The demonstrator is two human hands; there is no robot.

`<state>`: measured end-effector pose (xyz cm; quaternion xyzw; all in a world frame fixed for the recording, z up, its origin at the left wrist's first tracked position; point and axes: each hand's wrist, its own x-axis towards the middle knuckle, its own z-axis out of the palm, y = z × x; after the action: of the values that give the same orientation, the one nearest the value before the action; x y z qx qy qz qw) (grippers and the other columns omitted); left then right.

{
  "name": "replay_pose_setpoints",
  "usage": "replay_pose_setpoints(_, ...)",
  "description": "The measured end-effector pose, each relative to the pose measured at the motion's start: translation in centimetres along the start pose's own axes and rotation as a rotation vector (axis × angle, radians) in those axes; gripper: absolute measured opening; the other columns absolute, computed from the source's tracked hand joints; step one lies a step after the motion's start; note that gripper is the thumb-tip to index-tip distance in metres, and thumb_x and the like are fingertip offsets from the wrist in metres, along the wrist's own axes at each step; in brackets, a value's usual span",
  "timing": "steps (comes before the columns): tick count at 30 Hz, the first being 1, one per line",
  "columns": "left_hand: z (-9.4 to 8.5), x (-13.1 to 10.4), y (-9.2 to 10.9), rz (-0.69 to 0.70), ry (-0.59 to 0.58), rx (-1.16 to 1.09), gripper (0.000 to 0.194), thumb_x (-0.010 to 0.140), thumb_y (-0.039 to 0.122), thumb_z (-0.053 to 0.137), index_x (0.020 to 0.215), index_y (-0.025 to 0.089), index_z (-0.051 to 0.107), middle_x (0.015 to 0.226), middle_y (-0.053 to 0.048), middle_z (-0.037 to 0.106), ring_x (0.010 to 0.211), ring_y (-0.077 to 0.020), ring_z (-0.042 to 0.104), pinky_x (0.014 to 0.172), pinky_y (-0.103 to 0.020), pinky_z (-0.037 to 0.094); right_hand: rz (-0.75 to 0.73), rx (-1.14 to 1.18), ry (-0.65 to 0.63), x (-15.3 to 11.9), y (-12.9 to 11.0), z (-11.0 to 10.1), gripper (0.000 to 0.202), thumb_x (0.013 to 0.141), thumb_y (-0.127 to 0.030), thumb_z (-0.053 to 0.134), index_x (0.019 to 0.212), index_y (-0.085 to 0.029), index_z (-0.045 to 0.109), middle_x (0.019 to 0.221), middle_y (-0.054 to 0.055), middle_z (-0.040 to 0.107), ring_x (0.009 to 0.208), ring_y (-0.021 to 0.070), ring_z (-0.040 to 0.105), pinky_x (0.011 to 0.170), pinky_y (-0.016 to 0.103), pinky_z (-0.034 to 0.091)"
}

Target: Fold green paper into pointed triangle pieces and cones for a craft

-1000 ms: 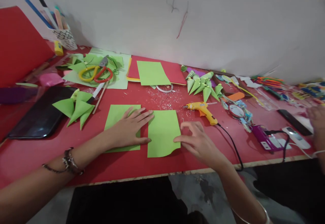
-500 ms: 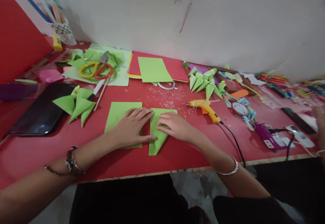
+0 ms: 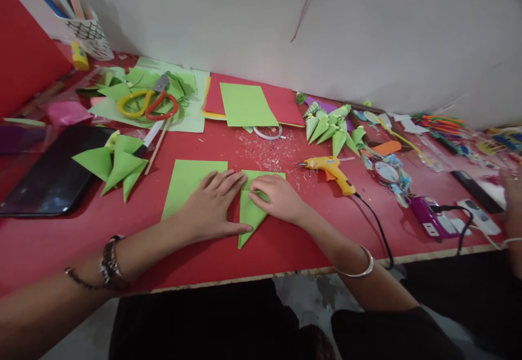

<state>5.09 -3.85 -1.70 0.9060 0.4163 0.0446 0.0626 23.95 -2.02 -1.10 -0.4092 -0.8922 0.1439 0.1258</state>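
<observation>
Red worktop (image 3: 281,251) fills most of my view, wall (image 3: 228,28) behind. A flat green sheet (image 3: 183,183) sits left of centre; the folded sheet (image 3: 250,213) lies just right of it, flap turned over, tip toward me. My left hand (image 3: 214,205) is palm down, fingers spread on the flat green sheet, thumb at the folded sheet's lower left. My right hand (image 3: 277,197) bears on the flap, fingers curled; can't tell if they pinch paper or only press. Yellow glue gun (image 3: 328,169) is off to the right, well apart.

Risks, my read: crease skews if the thumb hold is light and my right hand drags the paper. Flap may spring up if I let go early. Cord (image 3: 373,218) could snag on a wide right swing.

Edges: bare red between tip and front edge. Open room right, up to the glue gun. Left is tighter: green cones (image 3: 118,167) past the sheet.
</observation>
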Motion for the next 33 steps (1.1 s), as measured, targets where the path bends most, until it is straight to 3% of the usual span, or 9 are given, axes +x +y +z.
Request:
replay_pose_setpoints(27,0.20,-0.59,-0.34,0.051,-0.009,-0.015,0.095,0.068,0.074,0.030,0.138,0.012,0.017,0.144,-0.011,0.022,0.131,-0.0260,0.016,0.106,-0.041,0.000,0.021,-0.116,0.025,0.11,0.16,0.71,0.023,0.088,-0.032,0.042,0.078,-0.015,0.054,0.075,0.004,0.058,0.069,0.0148,0.050,0.064,0.026,0.032)
replay_pose_setpoints(33,-0.21,-0.46,-0.71,0.054,-0.027,-0.028,0.092,0.069,0.074,0.030,0.138,0.014,0.016,0.143,-0.010,0.024,0.131,-0.0255,0.018,0.106,-0.040,0.000,0.021,0.118,0.064,0.03,0.47,0.29,0.015,0.084,-0.024,0.045,0.077,-0.016,0.055,0.076,0.003,0.060,0.070,0.0133,0.053,0.065,0.023,0.036)
